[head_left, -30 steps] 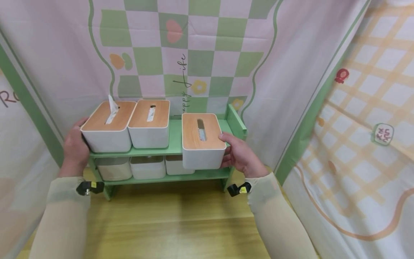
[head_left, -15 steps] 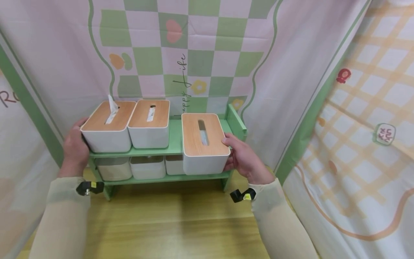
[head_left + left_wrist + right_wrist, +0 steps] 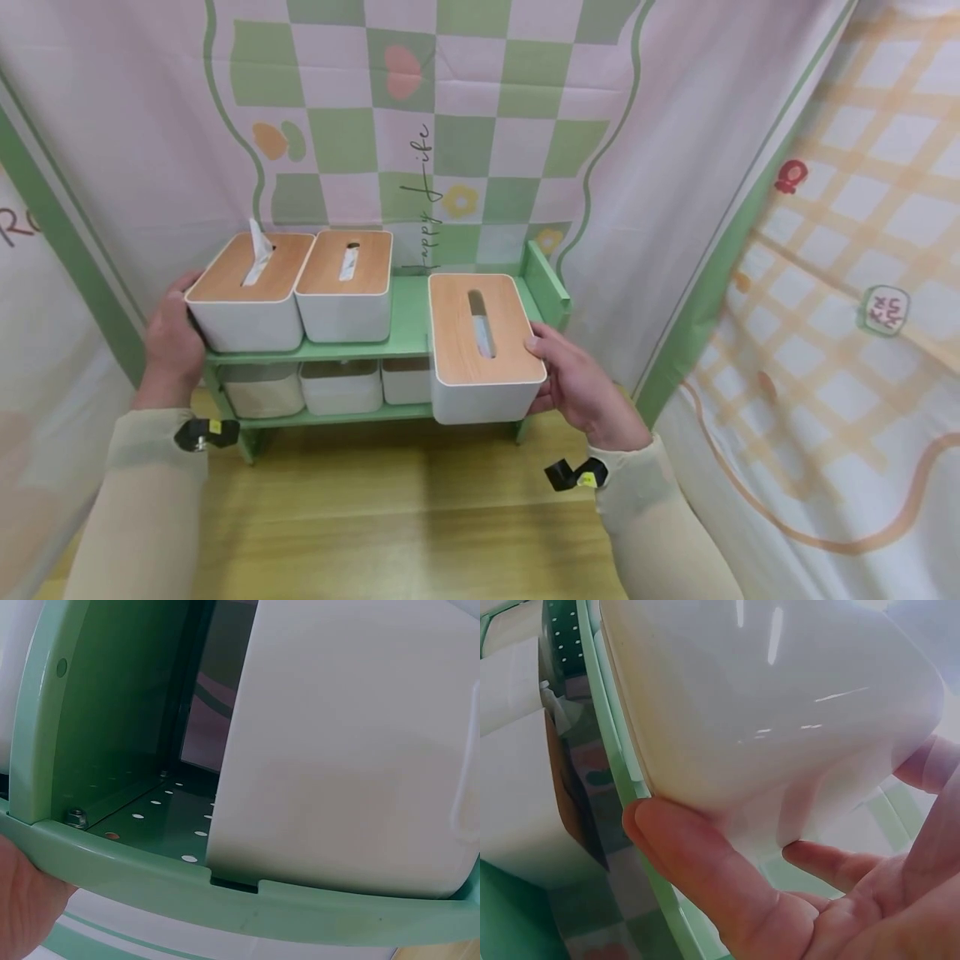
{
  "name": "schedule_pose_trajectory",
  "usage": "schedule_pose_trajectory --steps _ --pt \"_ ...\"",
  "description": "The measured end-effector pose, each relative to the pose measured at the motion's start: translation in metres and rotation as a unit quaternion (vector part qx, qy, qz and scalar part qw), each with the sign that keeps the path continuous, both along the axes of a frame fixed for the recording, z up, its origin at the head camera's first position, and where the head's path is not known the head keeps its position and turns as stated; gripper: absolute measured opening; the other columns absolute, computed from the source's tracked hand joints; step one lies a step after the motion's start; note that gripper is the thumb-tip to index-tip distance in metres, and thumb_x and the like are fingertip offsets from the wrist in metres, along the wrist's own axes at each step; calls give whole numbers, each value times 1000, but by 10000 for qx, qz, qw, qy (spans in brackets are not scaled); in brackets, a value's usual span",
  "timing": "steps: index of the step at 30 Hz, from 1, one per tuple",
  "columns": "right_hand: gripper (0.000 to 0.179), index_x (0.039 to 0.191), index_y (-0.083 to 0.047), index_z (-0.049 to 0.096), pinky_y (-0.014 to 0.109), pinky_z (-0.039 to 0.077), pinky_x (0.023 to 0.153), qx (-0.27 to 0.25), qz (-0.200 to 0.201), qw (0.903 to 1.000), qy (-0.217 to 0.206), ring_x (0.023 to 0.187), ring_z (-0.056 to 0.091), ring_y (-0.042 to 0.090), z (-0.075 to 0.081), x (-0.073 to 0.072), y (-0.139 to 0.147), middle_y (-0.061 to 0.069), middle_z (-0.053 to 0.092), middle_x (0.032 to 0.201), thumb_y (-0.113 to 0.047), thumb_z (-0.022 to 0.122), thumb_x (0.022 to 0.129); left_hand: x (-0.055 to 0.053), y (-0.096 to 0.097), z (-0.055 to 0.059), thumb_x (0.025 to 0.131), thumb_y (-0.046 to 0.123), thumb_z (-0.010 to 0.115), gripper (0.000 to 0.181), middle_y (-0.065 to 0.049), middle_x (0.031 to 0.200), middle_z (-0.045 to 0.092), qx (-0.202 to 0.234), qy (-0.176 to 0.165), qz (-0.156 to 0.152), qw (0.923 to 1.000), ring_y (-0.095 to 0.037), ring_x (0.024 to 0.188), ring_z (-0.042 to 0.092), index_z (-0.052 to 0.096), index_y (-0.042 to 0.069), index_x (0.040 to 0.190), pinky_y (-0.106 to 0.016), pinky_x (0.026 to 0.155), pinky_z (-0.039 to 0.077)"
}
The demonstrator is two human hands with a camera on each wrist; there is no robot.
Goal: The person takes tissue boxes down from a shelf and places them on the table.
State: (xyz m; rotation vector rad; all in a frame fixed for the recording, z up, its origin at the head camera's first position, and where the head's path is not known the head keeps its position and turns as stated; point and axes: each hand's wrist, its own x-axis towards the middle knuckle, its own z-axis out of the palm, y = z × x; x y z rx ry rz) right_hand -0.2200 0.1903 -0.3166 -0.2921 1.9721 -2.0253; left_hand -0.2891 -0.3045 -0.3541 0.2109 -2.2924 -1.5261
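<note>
While the right hand (image 3: 587, 385) grips a tissue box (image 3: 487, 371) before the shelf (image 3: 410, 310), the left hand (image 3: 172, 342) is at its left end, hold unclear.

Green-checked hanging cloth (image 3: 534, 79) behind, yellowish wood-look floor (image 3: 360, 525) below

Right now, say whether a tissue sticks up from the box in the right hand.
No: nothing rises from the slot of the held box, while a tissue stands up from the leftmost upper box.
</note>
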Motion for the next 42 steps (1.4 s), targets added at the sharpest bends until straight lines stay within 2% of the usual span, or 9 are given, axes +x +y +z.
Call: schedule_pose_trajectory --steps 11,20,26,33,38,42 --pt "64 160 -21 20 48 59 66 77 51 9999 52 85 71 38 -7 17 11 25 65 121 -37 45 104 0 -1 0 102 53 4 64 -2 162 26 25 -16 -37 10000 -32 145 25 28 33 158 -55 115 20" --pt "62 160 -16 22 47 59 64 39 31 9998 202 88 71 37 -13 30 19 26 63 124 -33 44 105 0 0 -1 102 55 6 63 0 162 25 104 -85 -59 9999 -31 145 24 27 36 158 -56 115 19" --pt "60 159 -11 22 46 59 63 -37 99 9997 222 86 72 33 -22 36 26 26 66 117 -27 43 105 1 -1 -1 102 54 5 64 -2 162 25 35 -12 -61 10000 -32 145 24 28 33 158 -56 115 19" --pt "60 159 -11 23 47 59 63 -111 129 9996 244 85 72 34 -28 42 31 26 64 121 -26 44 105 1 -1 0 102 52 5 64 -3 162 25 -2 0 -46 10000 -32 145 24 28 33 158 -56 115 18" --pt "61 159 -7 19 44 59 61 -191 193 9992 281 81 72 30 -33 46 34 23 70 109 -24 43 105 1 -1 -1 102 51 4 64 -3 162 25 0 16 -90 10000 -33 145 25 27 32 158 -57 115 20" --pt "61 158 -3 17 44 60 62 -216 231 9990 322 82 72 28 -38 49 39 20 71 107 -24 42 106 1 -2 -1 103 51 4 63 -3 162 25 14 24 -121 9999 -34 144 26 27 32 158 -57 114 21"
